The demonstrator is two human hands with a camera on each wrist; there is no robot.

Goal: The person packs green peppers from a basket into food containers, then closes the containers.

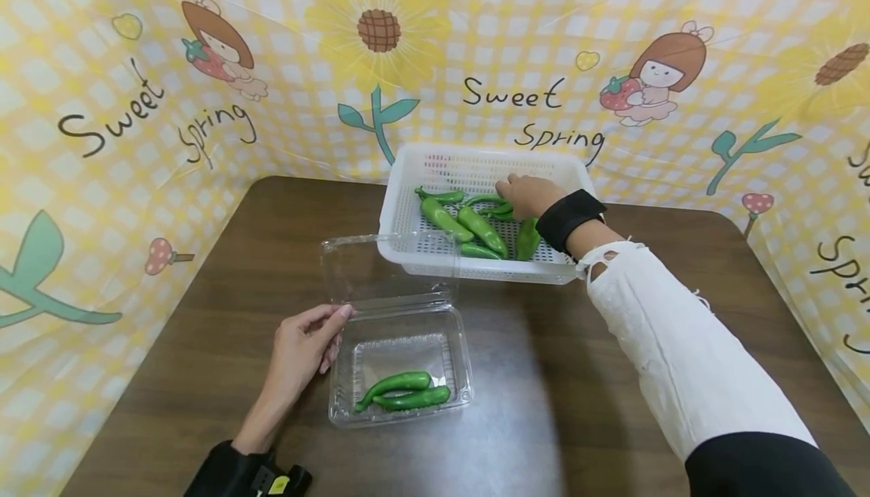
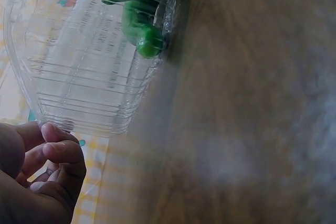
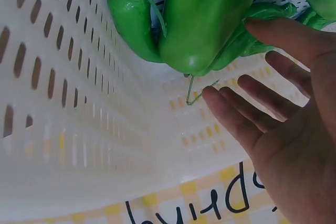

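Observation:
My left hand pinches the left edge of a clear plastic clamshell box near its hinge, with the lid tilted up. Two green peppers lie inside it toward the front, and also show through the plastic in the left wrist view. Over the right part of a white slotted basket is my right hand, holding nothing. In the right wrist view its fingers are spread, with the thumb close to several green peppers; whether it touches one I cannot tell.
The basket stands at the back of the brown wooden table, behind the box, and the raised lid overlaps its front left corner from above. A yellow checked cloth with printed flowers hangs behind and on both sides.

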